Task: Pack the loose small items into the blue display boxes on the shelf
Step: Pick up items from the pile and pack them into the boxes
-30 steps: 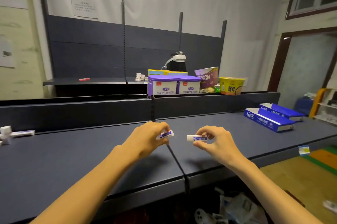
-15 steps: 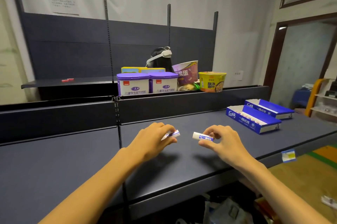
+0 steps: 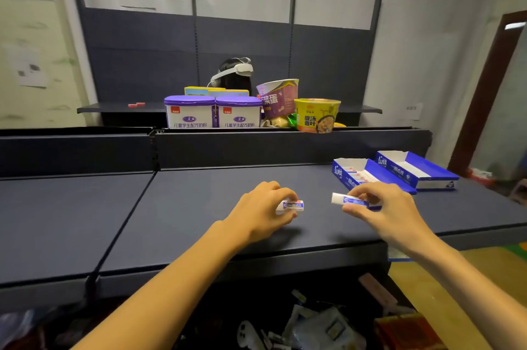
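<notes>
My left hand [image 3: 263, 207] grips a small white and blue packet [image 3: 293, 205] just above the dark shelf [image 3: 199, 207]. My right hand [image 3: 379, 207] pinches a second white and blue packet [image 3: 340, 199] between thumb and fingers. Two blue display boxes sit at the right of the shelf. The nearer box [image 3: 368, 175] lies open with several packets in a row inside it, right behind my right hand. The farther box [image 3: 419, 168] also lies open, and its inside looks white.
Behind the shelf's back rail stand two purple-lidded tubs [image 3: 214, 111], a purple cup [image 3: 278, 98] and a yellow noodle bowl [image 3: 316, 114]. A person's head with a white headset [image 3: 235, 73] shows beyond them. Loose clutter lies on the floor below the shelf edge.
The view has swung right, so both blue boxes now sit closer to my right hand. Both hands keep hold of their packets and have drifted right along the shelf.
</notes>
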